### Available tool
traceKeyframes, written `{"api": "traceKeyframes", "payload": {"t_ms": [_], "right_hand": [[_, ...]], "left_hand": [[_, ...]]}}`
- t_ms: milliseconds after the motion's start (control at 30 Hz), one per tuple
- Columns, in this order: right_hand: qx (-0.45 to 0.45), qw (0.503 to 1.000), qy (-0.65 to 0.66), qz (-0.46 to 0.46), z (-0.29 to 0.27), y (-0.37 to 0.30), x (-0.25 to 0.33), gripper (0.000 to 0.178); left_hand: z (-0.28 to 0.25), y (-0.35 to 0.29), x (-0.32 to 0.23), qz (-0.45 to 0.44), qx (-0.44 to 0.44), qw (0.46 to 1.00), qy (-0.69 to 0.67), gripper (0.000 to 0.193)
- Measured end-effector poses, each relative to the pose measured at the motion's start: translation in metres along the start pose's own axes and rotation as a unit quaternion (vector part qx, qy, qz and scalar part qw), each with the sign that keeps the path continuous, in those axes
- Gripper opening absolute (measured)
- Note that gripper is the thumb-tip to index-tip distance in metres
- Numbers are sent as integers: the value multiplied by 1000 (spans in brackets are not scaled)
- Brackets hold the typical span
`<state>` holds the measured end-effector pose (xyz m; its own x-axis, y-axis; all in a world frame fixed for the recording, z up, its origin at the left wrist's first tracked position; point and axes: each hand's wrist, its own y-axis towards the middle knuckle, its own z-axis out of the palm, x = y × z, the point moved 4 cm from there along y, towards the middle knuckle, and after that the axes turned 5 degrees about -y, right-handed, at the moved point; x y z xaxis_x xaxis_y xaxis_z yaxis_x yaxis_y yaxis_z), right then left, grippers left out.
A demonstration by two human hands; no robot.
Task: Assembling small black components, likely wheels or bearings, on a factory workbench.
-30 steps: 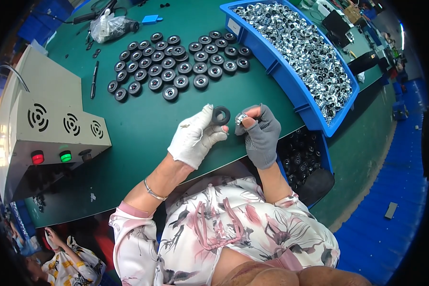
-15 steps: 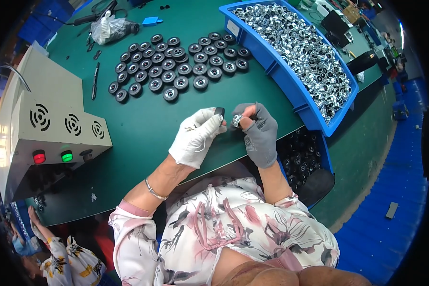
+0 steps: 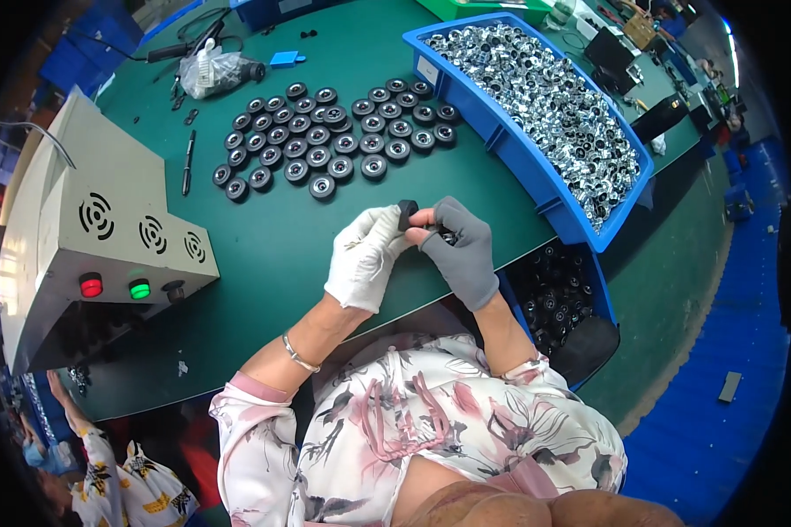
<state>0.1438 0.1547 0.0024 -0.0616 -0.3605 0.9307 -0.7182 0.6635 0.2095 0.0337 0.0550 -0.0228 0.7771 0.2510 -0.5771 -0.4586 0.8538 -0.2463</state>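
In the middle, over the table's front part, my left hand [image 3: 361,262] in a white glove pinches a small black wheel [image 3: 407,214] between thumb and fingers. My right hand [image 3: 462,255], in a grey glove with bare fingertips, meets it from the right. Its thumb and forefinger reach the wheel's side. Under the curled fingers of this hand shows a bit of shiny metal pieces [image 3: 449,237], mostly hidden. Beyond the hands, many black wheels with silvery centres [image 3: 322,187] lie in loose rows on the green table [image 3: 264,228].
At the right stands a blue bin [image 3: 549,206] heaped with shiny metal pieces. Below it, another blue bin [image 3: 605,290] contains black wheels. A beige machine [image 3: 123,189] with lit red and green buttons stands left, near a black pen [image 3: 188,162]. Another person's arm [image 3: 72,408] shows lower left.
My right hand has moved left and turned, bringing its fingertips against the wheel. The shiny piece at its fingertips has gone from there. My left hand still holds the wheel.
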Motion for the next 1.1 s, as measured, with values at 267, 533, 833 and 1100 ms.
{"api": "traceKeyframes", "payload": {"t_ms": [267, 533, 833, 1100], "right_hand": [[60, 994, 49, 72, -3, 2, 1, 13], [105, 990, 43, 84, -5, 6, 1, 12], [114, 993, -19, 14, -10, 8, 14, 13], [83, 994, 45, 48, -12, 5, 4, 14]], "left_hand": [[-1, -2, -1, -5, 14, 999, 50, 23], [9, 0, -11, 73, -17, 994, 78, 32], [12, -1, -24, 137, 98, 933, 317, 31], [20, 0, -24, 162, 135, 917, 338, 31]]}}
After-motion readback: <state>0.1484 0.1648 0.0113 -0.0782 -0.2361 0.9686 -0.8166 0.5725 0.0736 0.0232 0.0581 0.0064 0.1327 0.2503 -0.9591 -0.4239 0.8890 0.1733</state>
